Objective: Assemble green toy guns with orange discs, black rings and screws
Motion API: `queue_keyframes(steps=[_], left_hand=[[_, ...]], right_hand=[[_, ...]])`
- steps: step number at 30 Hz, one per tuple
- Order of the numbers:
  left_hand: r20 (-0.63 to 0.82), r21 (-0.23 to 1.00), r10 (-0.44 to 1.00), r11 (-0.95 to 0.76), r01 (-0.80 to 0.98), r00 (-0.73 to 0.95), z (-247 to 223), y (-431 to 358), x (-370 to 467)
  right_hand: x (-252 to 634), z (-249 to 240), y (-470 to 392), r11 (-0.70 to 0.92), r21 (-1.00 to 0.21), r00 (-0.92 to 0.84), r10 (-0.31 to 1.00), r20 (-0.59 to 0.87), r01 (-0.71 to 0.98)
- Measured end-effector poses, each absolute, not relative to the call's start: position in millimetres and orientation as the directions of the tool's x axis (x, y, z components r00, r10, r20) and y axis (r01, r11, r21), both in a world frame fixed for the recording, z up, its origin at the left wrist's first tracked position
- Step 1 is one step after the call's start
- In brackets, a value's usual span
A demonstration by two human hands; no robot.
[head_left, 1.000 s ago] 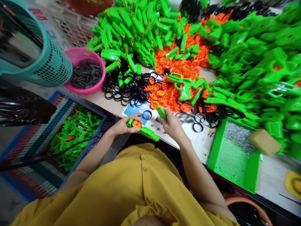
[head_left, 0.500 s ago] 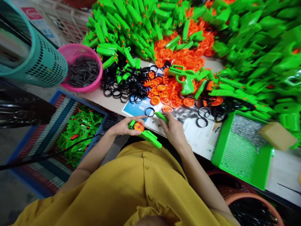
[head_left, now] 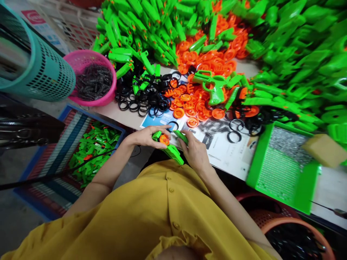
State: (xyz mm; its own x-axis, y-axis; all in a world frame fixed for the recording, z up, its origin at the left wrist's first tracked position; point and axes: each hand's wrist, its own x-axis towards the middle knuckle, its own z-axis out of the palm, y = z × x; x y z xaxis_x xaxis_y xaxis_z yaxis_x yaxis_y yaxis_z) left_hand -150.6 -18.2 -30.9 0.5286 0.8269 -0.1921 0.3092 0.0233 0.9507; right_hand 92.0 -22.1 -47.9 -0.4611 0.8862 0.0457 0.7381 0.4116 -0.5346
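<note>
My left hand point(head_left: 148, 138) is closed round a green toy gun point(head_left: 173, 153) with a round orange disc point(head_left: 164, 139) on its side. The gun's longer end points down and to the right, over the bench edge. Pinched in my right hand point(head_left: 195, 151) is a narrow green plastic piece point(head_left: 180, 137), a short gap to the right of the disc. A black ring point(head_left: 173, 125) lies on the printed sheet just beyond my fingers. Part of the gun is hidden by my left fingers.
Orange discs point(head_left: 200, 108), black rings point(head_left: 132, 105) and heaps of green parts point(head_left: 151, 29) cover the bench. A pink basket point(head_left: 114, 81) holds dark pieces. On the right stands a green tray point(head_left: 253, 169) with small metal bits. Below left is a blue-rimmed crate point(head_left: 23, 198) with green parts.
My hands have come closer together, the right one moving left with the green piece. The toy gun in my left hand has shifted slightly up and right.
</note>
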Motion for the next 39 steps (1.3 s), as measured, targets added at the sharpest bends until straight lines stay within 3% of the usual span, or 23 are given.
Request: queue_keyframes(steps=[10,19,27,39], left_hand=[[-0.24,0.943,0.809,0.063,0.328,0.536,-33.9,-6.6,-146.8],[-0.252,0.939,0.766,0.047,0.34,0.591,-34.1,-2.0,-150.1],[-0.283,0.941,0.741,0.093,0.324,0.609,-31.8,-15.5,-147.6],[-0.287,0.944,0.753,0.117,0.309,0.593,-33.0,-11.1,-143.9]], right_hand=[[83.6,-55.7,-18.7,0.497,-0.386,-0.51,0.857,0.077,0.777],[89.2,-74.2,-21.4,0.582,-0.451,-0.496,0.813,0.306,0.676],[96.5,-72.8,-28.6,0.608,-0.396,-0.509,0.793,0.334,0.688],[105.4,-70.6,-19.8,0.619,-0.427,-0.522,0.785,0.333,0.659]])
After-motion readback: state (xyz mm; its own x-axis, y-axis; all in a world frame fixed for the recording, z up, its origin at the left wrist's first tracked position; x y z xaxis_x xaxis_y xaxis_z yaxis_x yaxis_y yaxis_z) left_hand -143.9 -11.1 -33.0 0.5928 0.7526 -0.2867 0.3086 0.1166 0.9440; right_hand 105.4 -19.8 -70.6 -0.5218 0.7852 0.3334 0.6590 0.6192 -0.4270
